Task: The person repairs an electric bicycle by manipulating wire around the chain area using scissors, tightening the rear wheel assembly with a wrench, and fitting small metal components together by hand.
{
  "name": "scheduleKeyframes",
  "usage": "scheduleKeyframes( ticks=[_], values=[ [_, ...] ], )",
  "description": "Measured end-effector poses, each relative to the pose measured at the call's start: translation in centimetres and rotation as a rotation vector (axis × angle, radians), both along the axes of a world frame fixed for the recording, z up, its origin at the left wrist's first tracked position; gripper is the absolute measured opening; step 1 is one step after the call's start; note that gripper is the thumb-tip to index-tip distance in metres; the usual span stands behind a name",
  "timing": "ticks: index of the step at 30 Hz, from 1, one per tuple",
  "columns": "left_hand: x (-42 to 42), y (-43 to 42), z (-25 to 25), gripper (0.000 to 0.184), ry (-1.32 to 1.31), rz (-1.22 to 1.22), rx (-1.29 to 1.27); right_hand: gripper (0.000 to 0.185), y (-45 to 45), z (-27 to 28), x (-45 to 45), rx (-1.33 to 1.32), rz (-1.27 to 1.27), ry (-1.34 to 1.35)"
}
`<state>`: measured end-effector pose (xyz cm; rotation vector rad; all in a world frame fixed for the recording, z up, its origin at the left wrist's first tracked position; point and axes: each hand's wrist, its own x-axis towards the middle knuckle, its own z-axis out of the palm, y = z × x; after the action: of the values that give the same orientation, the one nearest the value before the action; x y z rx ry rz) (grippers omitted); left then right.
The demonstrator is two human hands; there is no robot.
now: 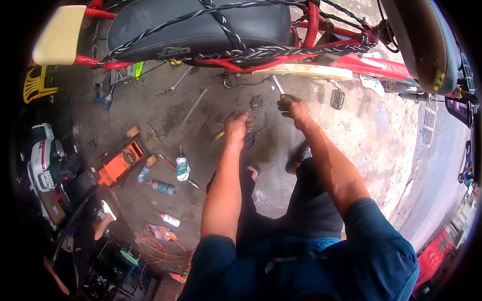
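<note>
Thumb and fingers of my right hand close around one end of a slim silver tool, which points up toward the red bike frame. Its exact kind is unclear. My left hand is held over the floor with its fingers curled in; whether anything is inside them is hidden. Between and beyond the hands lies a small dark round part. Above them is the bike's black seat, wrapped in braided cord, and a pedal is to the right.
On the concrete floor are a long wrench, a metal ruler-like strip, an orange floor jack, a white bottle and an orange cable. A yellow plastic stool is at left. Another person's foot shows lower left.
</note>
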<state>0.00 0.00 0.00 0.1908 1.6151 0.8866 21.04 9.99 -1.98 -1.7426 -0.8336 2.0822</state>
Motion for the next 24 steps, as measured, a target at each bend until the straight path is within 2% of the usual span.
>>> scheduleKeyframes(
  ticks=[2,3,4,5,8,12,15,16,17,19,20,23,24],
  values=[
    [1.5,1.6,0.8,0.033,-0.057,0.066,0.064,0.046,0.4,1.3,-1.2,0.025,-0.116,0.05],
    [2.8,2.7,-5.9,0.031,-0.131,0.132,0.108,0.044,1.1,-4.7,-0.9,0.029,-0.207,0.102],
    [0.7,0.8,-10.4,0.029,-0.112,0.201,0.074,0.042,-1.1,-10.8,-4.2,-0.06,-0.302,0.229],
    [1.6,4.1,-12.9,0.027,-0.171,0.265,0.15,0.04,2.1,-12.8,-4.3,-0.024,-0.385,0.308],
    [2.3,7.1,-16.2,0.024,-0.352,0.368,0.379,0.029,4.7,-17.2,-4.5,0.057,-0.616,0.764],
    [2.6,8.9,-19.1,0.021,-0.505,0.376,0.693,0.022,5.8,-20.7,-4.5,0.155,-0.56,1.293],
    [3.1,9.4,-19.6,0.019,-0.464,0.336,0.854,0.024,7.0,-21.8,-5.2,0.112,-0.615,1.11],
    [3.2,9.3,-19.7,0.017,-0.454,0.315,0.887,0.028,7.0,-21.7,-5.6,0.193,-0.562,1.209],
    [3.2,9.2,-20.2,0.018,-0.418,0.305,0.914,0.03,7.1,-21.0,-6.0,0.19,-0.57,1.181],
    [3.2,9.6,-20.5,0.02,-0.353,0.276,0.981,0.032,6.6,-20.7,-5.8,0.256,-0.412,1.003],
    [3.8,9.9,-20.3,0.018,-0.353,0.339,0.984,0.033,6.1,-20.6,-5.9,0.239,-0.524,0.797],
    [4.8,10.4,-20.1,0.018,-0.219,0.342,0.944,0.032,4.6,-18.1,-4.9,0.418,-0.719,0.367],
    [4.9,10.7,-20.1,0.017,-0.21,0.35,0.955,0.03,5.0,-18.3,-4.2,0.442,-0.669,0.524]
  ],
)
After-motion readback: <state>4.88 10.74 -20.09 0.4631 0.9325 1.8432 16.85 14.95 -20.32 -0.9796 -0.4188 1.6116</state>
